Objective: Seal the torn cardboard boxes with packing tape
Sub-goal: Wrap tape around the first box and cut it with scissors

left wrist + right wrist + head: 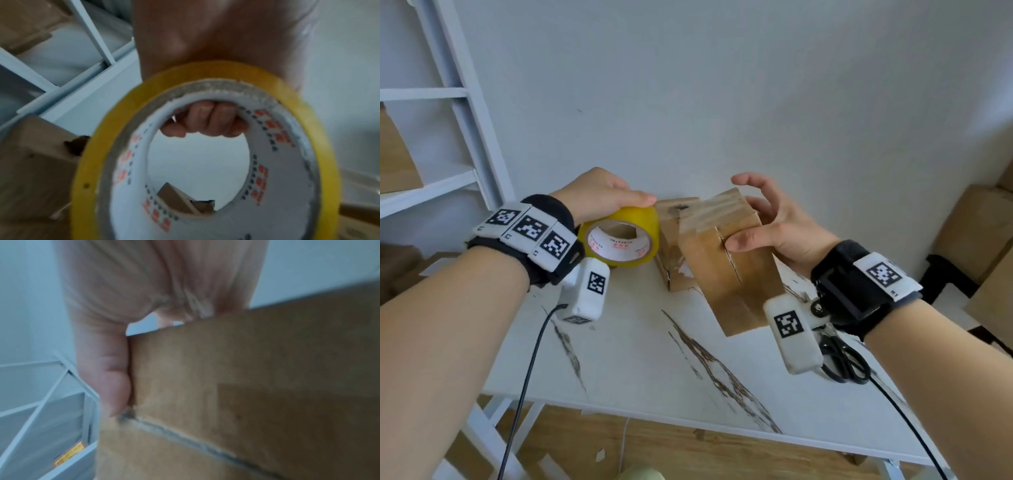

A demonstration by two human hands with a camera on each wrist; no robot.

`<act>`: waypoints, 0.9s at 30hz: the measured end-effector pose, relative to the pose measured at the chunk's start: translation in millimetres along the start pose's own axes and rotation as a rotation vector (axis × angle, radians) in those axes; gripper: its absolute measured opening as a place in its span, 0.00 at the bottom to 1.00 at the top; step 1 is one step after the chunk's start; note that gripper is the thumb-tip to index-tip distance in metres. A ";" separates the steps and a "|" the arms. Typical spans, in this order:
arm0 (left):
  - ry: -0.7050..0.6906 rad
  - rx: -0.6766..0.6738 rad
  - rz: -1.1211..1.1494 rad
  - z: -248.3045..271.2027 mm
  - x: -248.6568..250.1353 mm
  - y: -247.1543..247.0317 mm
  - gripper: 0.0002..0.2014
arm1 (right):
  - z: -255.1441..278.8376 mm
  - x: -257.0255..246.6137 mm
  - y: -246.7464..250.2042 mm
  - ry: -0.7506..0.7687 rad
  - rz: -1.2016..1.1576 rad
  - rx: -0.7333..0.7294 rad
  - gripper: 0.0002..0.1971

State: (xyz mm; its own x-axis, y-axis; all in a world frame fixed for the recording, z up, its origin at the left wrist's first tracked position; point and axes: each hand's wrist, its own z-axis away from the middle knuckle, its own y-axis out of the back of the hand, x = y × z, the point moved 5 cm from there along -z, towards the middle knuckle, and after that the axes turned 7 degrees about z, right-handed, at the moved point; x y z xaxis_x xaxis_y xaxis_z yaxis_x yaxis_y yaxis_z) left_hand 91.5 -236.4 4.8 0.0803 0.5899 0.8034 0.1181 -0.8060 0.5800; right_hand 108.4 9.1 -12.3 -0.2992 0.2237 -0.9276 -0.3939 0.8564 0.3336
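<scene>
Head view first. The left hand (599, 192) has its grip wrapped round a yellow tape roll (621, 236), thumb on top, held up just above the tabletop (637, 359). The right hand (767, 226) holds a cardboard box (726, 267) that is tipped up on a slant. Its thumb presses on the long tear in the box, while the other fingers sit spread at the far side. A second box (671, 246) stands behind, between the roll and the tipped box, and it has a hole in its top. Black scissors (842, 359) lie near the right wrist. I think the tipped box could slip or turn, since only the thumb and some fingers hold it. The roll could also bump the second box, because they are very close.

Left wrist view next. Two fingers (209, 120) curl through the hole of the roll, so the grip is tight on it. No loose tape end shows. If the end is stuck flat, one busy hand may not peel it.

Right wrist view last. The thumb (109, 379) lies flat against the box edge, right by the tear. This picture is blurry. If the thumb pushes hard, the tear might open wider, and tape laid over a gap would wrinkle.
</scene>
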 end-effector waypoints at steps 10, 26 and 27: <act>0.001 -0.077 -0.019 -3.4 5.2 -32.9 0.20 | 8.6 32.3 18.3 -0.051 -0.094 -0.056 0.45; -0.144 -0.280 -0.199 4.2 38.3 -103.2 0.17 | 34.4 52.6 57.7 -0.168 0.099 -0.189 0.56; -0.168 -0.294 -0.205 5.9 41.3 -105.7 0.18 | 35.2 52.5 58.8 -0.178 0.109 -0.199 0.57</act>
State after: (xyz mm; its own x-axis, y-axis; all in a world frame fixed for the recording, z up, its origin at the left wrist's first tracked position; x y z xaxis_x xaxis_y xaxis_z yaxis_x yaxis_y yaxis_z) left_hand 88.1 -126.5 -24.2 0.2481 0.7200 0.6481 -0.1377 -0.6360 0.7593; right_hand 100.2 87.6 -47.3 -0.1994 0.4026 -0.8934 -0.5359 0.7185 0.4434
